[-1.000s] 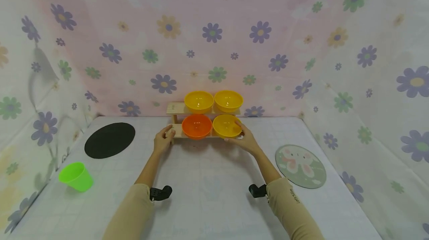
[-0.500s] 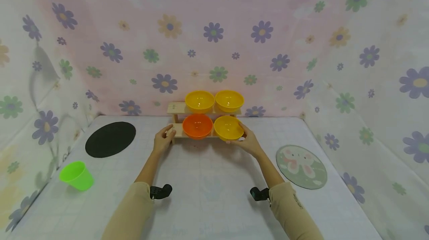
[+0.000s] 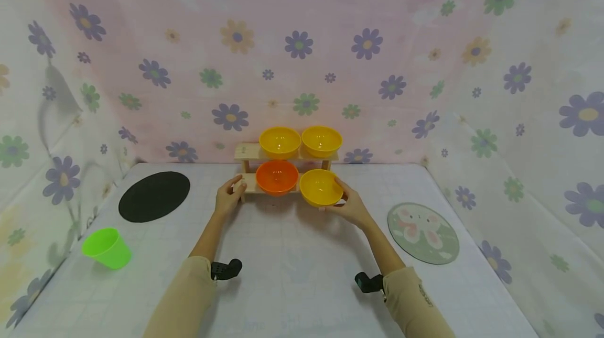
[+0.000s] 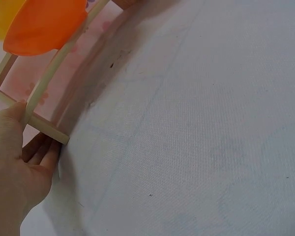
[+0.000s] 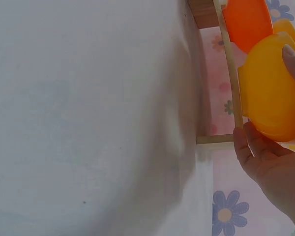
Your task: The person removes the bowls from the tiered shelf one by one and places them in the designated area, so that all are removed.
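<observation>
A two-tier wooden rack (image 3: 247, 152) stands against the back wall. My left hand (image 3: 228, 199) grips the left end of its lower tier; in the left wrist view the thumb lies over the wood (image 4: 46, 128), the fingers behind. On the right, my right hand (image 3: 351, 208) holds a yellow bowl (image 3: 322, 188) by its side, thumb at the rim and fingers beneath. That bowl sits forward of the lower tier's front edge in the head view. Beside it on the lower tier rests an orange bowl (image 3: 277, 177). Two more yellow bowls (image 3: 280, 142) stand on the upper tier.
A black oval mat (image 3: 154, 197) and a bright green cup (image 3: 107, 248) are on the left of the white-covered table (image 3: 292, 275). At the right lies a round green mat with a rabbit picture (image 3: 423, 233). Flowered cloth (image 3: 264, 55) walls in the back and sides.
My right hand has drawn the lower right yellow bowl forward, off its place on the lower tier and towards me. The left hand stays on the rack's end.
</observation>
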A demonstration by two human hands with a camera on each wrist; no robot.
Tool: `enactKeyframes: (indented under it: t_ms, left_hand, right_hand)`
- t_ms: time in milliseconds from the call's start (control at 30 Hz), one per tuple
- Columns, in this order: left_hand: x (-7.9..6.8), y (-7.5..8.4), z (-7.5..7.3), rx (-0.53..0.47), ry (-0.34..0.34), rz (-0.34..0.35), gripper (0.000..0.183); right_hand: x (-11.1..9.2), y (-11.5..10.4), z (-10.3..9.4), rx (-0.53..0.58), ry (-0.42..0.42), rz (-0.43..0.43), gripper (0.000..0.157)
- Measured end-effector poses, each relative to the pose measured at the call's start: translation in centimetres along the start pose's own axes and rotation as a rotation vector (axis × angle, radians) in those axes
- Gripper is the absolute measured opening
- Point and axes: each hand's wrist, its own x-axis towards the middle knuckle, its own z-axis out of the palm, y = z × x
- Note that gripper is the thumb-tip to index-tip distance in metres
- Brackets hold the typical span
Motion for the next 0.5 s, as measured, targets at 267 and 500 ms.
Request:
enactKeyframes:
  t_ms: [267,500]
  left_hand:
    - [0.6,-1.8,0.0,-0.114,0.0,0.136,0.049]
    - [-0.1,-0.2,-0.1,-0.042,-0.007,0.052,0.045]
  right_hand:
    - [-0.8,0.0,0.3,0.013,-0.021,-0.007,0.086]
    - [-1.3,0.2,0.7,0.036,-0.036,-0.021,0.087]
